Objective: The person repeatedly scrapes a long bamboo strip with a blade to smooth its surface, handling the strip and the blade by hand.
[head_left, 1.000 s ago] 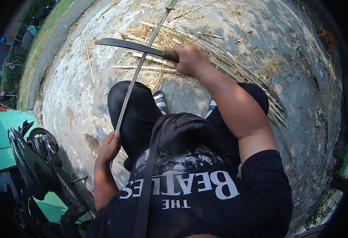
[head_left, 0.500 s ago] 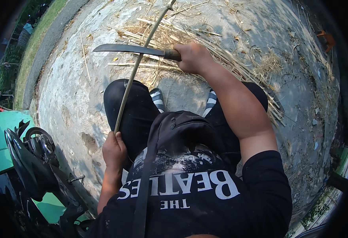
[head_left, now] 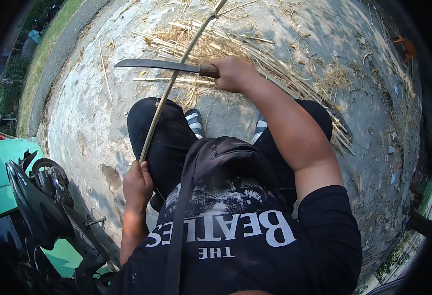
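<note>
My left hand (head_left: 138,183) is closed round the near end of a long, thin bamboo strip (head_left: 160,108). The strip slants up over my left knee and leaves the picture at the far edge, with a knot-like joint near its far part. In my right hand (head_left: 234,73) is the wooden handle of a machete (head_left: 157,64), fingers wrapped around it. Its long dark blade points left and crosses the strip beyond my knees; the two appear to touch there. Part of the handle is hidden by my fist.
On the concrete ground (head_left: 88,113) beyond my feet lies a heap of split strips and shavings (head_left: 216,44), spreading to the right. A parked motorcycle (head_left: 44,196) stands at the lower left by a green surface (head_left: 9,152). An orange object (head_left: 405,48) is at the far right.
My right hand and the machete have shifted slightly left and a little nearer. My left hand has moved slightly left, and the strip's far part has swung a little to the right.
</note>
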Demonstrator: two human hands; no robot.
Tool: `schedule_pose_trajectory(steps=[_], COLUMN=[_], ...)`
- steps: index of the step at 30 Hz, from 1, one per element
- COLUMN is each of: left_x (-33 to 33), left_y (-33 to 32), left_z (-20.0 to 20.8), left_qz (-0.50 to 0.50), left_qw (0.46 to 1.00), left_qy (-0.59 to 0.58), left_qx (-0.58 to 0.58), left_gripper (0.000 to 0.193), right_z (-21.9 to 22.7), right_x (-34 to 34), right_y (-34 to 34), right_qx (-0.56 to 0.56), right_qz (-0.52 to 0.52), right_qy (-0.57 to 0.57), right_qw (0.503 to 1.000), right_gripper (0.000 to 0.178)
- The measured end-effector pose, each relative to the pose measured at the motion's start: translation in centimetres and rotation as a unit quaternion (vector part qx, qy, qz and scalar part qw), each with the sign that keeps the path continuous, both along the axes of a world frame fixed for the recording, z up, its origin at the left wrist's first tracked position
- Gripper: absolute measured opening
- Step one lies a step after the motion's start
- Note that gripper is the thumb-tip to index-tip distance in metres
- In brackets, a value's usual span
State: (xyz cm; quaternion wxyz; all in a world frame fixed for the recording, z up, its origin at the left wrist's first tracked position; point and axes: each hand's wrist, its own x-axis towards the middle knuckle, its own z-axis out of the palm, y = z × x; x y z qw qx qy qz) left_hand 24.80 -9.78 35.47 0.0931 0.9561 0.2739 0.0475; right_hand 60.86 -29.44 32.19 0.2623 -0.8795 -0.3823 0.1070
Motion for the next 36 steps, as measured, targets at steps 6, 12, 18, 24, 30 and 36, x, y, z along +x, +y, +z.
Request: schedule_pose_trajectory(steps=[6,12,18,24,30,36], left_x=[1.0,0.2,0.1,-0.6,-0.8,-0.6], left_y=[2.8,5.1,4.5,4.7,5.1,5.1], left_z=[0.3,0.1,2.1,1.4,0.7,0.5], left_qz=[-0.052,0.031,0.079,0.095,0.104,0.092], left_qw=[0.972,0.891,0.827,0.81,0.794,0.806], left_qy=[-0.03,0.017,0.064,0.062,0.05,0.05], left_qx=[-0.228,-0.453,-0.553,-0.575,-0.597,-0.583], left_gripper=[0.044,0.043,0.037,0.036,0.035,0.036], right_z=[-0.5,-1.3,-1.4,-2.5,-0.1,-3.7], right_x=[0.3,-0.7,-0.1,3.3,-0.1,4.7], right_y=[0.1,1.1,0.8,-0.6,1.3,-1.1], right_qx=[0.003,0.012,-0.005,-0.008,-0.01,0.035], right_qz=[0.066,0.072,0.073,-0.127,0.092,-0.211], right_qy=[-0.06,-0.097,-0.113,0.044,-0.089,0.066], right_qw=[0.996,0.993,0.991,0.991,0.992,0.975], right_gripper=[0.014,0.016,0.018,0.025,0.023,0.027])
